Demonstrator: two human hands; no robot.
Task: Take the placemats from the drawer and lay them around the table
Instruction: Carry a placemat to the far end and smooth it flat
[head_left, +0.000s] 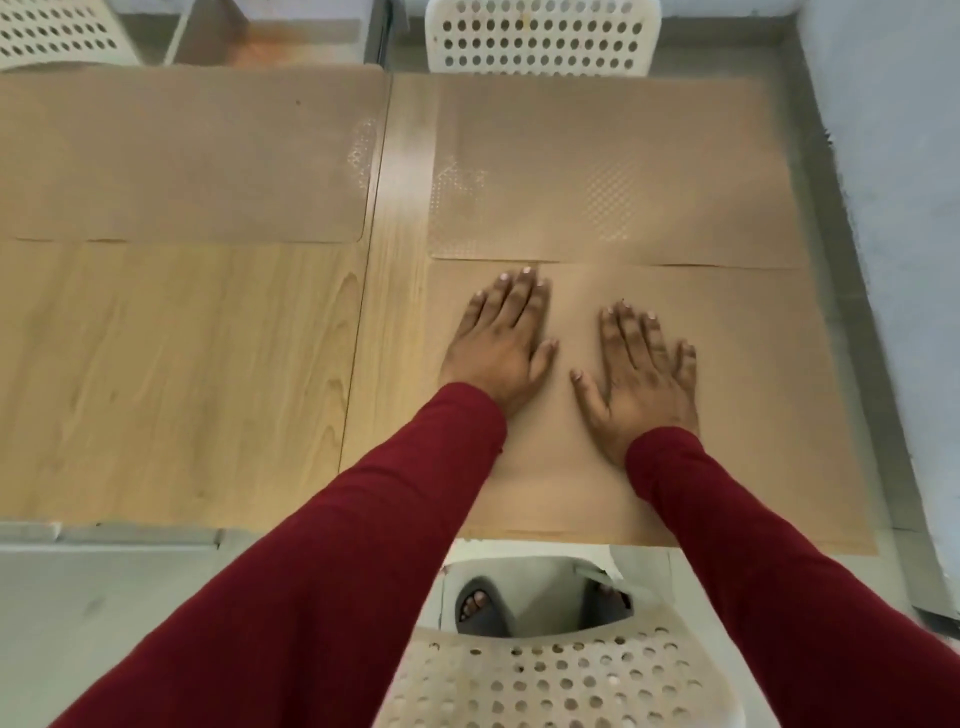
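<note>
far-left mat (182, 156): flat on the wood table (182, 374), far side
left hand (501, 345): palm down, fingers spread on the near mat (727, 415)
right hand (641, 371): same, flat, gripping nothing
far-right mat (623, 171): touching the near mat's top edge

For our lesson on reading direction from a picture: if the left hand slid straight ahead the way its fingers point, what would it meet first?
The left hand lies flat on the near placemat, fingers pointing away from the person. Sliding on, it would probably first meet the near edge of the far placemat, just beyond its fingertips.
</note>
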